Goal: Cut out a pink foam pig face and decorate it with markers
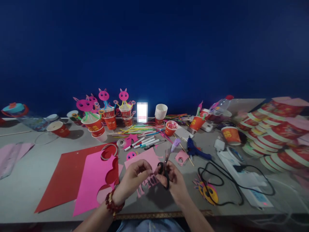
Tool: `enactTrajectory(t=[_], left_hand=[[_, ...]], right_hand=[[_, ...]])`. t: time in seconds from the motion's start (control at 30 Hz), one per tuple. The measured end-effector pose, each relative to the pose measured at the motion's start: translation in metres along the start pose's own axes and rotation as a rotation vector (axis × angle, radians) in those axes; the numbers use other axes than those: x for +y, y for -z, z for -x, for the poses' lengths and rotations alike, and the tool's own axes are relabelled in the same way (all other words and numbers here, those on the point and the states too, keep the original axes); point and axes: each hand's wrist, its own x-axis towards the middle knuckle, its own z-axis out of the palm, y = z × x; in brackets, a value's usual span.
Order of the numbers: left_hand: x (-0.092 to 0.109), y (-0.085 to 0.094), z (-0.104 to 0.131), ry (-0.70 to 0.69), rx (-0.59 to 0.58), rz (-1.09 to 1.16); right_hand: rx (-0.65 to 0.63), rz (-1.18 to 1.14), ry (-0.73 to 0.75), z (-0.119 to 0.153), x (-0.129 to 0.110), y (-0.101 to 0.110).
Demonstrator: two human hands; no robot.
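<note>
My right hand (174, 182) is closed round black-handled scissors (166, 180), whose blades point up and away from me. My left hand (137, 177), with a red bead bracelet at the wrist, pinches a small piece of pink paper (153, 173), partly hidden by the fingers. The fingertips of both hands come close together there. Below them lie pink paper scraps (142, 189) with cut-out edges. Just beyond my hands is a light pink sheet (145, 157), and a pink face cut-out (131, 156) lies at its far left corner.
Red (58, 180) and bright pink sheets (88, 183) lie left, with a tape roll (109, 151). Markers (145, 142) and coloured sticks (135, 130) lie ahead. Decorated cups (91, 122) stand behind. Right are a blue glue gun (196, 150), its black cord, a power strip (248, 183) and stacked cups (277, 132).
</note>
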Motion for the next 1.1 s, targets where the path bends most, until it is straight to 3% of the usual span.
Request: enactTrajectory(t=[0.13, 0.27, 0.37, 0.6, 0.87, 1.1], left_hand=[[0.008, -0.002, 0.003, -0.014, -0.021, -0.169], [0.013, -0.003, 0.004, 0.002, -0.035, -0.186], [0.008, -0.005, 0.006, -0.005, -0.031, -0.100], [-0.015, -0.020, 0.012, -0.069, 0.108, 0.192], [-0.017, -0.024, 0.010, -0.126, 0.229, 0.195], [-0.016, -0.021, 0.010, -0.111, 0.198, 0.182]], right_hand=[[-0.011, 0.000, -0.025, -0.007, -0.005, -0.010], [-0.033, 0.029, -0.053, -0.007, -0.004, -0.012], [0.059, 0.023, -0.024, -0.006, -0.002, -0.012], [0.192, -0.073, 0.014, -0.005, 0.006, -0.015], [0.175, -0.038, 0.021, -0.001, 0.008, -0.020], [0.079, 0.039, -0.040, 0.002, 0.008, -0.020]])
